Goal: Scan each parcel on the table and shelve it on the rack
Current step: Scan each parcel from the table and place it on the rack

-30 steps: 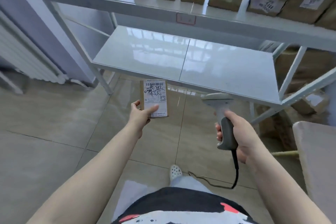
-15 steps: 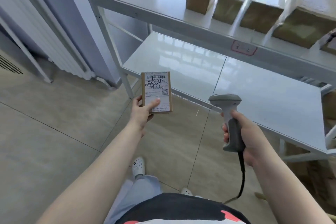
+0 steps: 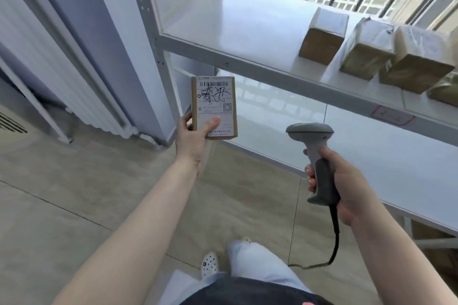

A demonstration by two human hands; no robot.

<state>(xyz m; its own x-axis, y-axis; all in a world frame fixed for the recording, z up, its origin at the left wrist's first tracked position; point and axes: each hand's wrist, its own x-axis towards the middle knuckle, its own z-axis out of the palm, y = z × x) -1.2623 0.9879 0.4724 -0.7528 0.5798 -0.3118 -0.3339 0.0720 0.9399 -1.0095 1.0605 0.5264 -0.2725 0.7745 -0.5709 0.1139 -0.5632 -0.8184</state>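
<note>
My left hand [image 3: 192, 140] grips a small flat cardboard parcel [image 3: 214, 99] upright, its white barcode label with black handwriting facing me. My right hand [image 3: 347, 188] grips the handle of a grey corded barcode scanner [image 3: 312, 141], whose head points away toward the rack. The parcel sits left of the scanner, level with the front edge of the white rack [image 3: 247, 59]. Several brown parcels [image 3: 322, 37] stand in a row on the rack's upper shelf at the right.
The rack's lower shelf [image 3: 371, 156] is a bare white surface in front of my right hand. A rack post [image 3: 151, 39] stands just behind the parcel. A white radiator [image 3: 62, 69] lines the left wall. Tiled floor and my feet [image 3: 209, 262] lie below.
I have stepped closer to the rack and looked up; the upper shelf now fills the top right. Both hands have risen slightly, still holding the parcel and the scanner.
</note>
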